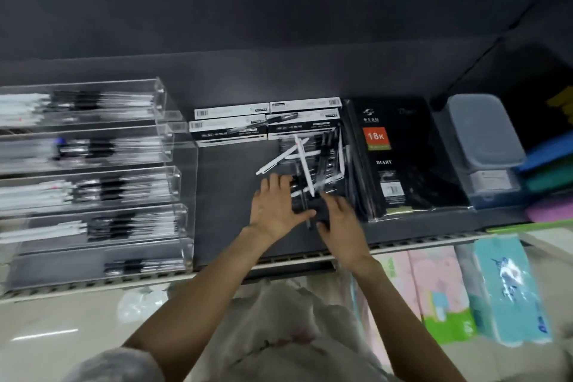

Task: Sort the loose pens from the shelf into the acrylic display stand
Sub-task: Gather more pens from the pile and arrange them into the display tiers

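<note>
Dark grey shelf [229, 195] under a dark back wall; I note motion blur across most of it. At left stands the acrylic display stand [173, 164], five tiers counted, each already holding a row of pens, black and white, too smeared for me to count. Loose pens [305, 164] lie in a crossed heap at shelf centre, between the stand and a black diary [393, 161]; I count about four white ones on top, the black ones beneath too tangled to number. Four pen boxes [231, 129] sit at the far side of the heap, two by two, with one black pen lying across them. Left hand [276, 205] lies flat at the heap's near left edge, fingers straight and slightly spread, tips on the pens, thumb out to the right. Right hand [339, 223] is at the near right edge, fingers extended toward the pile; blur keeps me from telling whether it grips anything. One dark pen lies between the two hands. Right of the diary sits one grey lidded plastic box [483, 130], and coloured folders [548, 170] beyond it. Pastel packets [511, 288] lie on the lower level, near right.
</note>
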The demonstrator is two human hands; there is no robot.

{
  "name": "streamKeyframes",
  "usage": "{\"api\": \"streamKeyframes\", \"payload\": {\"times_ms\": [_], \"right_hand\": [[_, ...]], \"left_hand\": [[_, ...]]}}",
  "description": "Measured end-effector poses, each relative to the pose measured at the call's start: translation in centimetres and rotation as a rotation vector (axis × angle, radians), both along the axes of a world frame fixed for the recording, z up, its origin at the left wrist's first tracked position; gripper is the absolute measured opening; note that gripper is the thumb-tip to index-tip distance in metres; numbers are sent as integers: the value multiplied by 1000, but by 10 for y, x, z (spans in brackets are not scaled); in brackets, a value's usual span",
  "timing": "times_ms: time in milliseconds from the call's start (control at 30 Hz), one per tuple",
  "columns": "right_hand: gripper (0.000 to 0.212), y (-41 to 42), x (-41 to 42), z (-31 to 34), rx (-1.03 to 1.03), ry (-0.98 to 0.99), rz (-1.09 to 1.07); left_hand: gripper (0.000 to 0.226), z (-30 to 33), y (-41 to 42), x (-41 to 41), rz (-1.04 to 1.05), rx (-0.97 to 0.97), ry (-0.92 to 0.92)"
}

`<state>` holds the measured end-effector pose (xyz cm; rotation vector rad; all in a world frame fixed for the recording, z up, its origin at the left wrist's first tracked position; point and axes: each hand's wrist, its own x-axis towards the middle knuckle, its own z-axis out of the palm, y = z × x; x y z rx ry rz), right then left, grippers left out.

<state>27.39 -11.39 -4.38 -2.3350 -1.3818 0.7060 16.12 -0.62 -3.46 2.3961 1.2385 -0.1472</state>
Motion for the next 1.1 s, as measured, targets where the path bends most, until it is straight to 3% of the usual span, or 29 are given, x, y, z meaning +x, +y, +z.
{"api": "streamKeyframes", "payload": {"times_ms": [167, 333, 567, 867, 1000, 1100], "right_hand": [[54, 11, 11, 2, 20, 17, 41], [53, 19, 19, 2, 9, 17, 46], [54, 24, 23, 1, -15, 27, 57], [56, 27, 24, 2, 9, 20, 61], [58, 28, 23, 1, 17, 26, 34], [58, 28, 23, 1, 29, 32, 11]], "left_hand": [[75, -4, -2, 18, 51, -1, 40], [47, -3, 6, 15, -54, 78, 78], [42, 2, 11, 29, -235, 66, 272], [27, 1, 12, 26, -217, 188, 391], [27, 1, 19, 17, -206, 58, 294], [25, 10, 25, 8, -131, -163, 146]]}}
